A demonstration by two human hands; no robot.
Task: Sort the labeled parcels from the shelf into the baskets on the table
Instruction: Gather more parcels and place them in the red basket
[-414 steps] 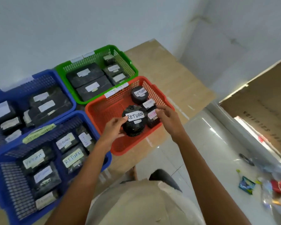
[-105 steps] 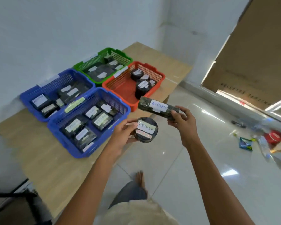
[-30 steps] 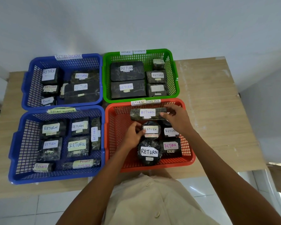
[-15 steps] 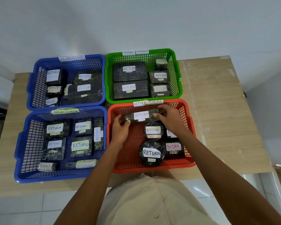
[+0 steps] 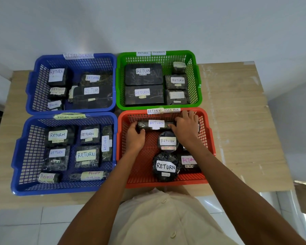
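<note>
Although both of my hands are inside the red basket point(image 5: 211, 138), they hold just one item: the long parcel point(image 5: 155, 125), a dark roll with a white RETURN label facing up. It sits at the far end of the basket, just beside the far wall and below the RETURN OVERDUE tag point(image 5: 163, 110). Whether it already rests on the mesh floor cannot be told. Its long axis runs left to right, parallel to that wall and square to my forearms. My left hand point(image 5: 135, 137) curls round its left end. My right hand point(image 5: 185, 129) grips its right end, thumb on the near side and fingers reaching over towards the wall. Each hand is at its own end, so neither needs to cross. Nearer to me lie a small round parcel point(image 5: 167, 141), just beside the roll, a large round parcel point(image 5: 165, 167) and a pink-lettered parcel point(image 5: 188, 160). Judgement: placing is nearly done. The coming move is to loosen both grips and draw the hands back towards me, lifting clear of the round parcels so the roll is not dragged askew.
</note>
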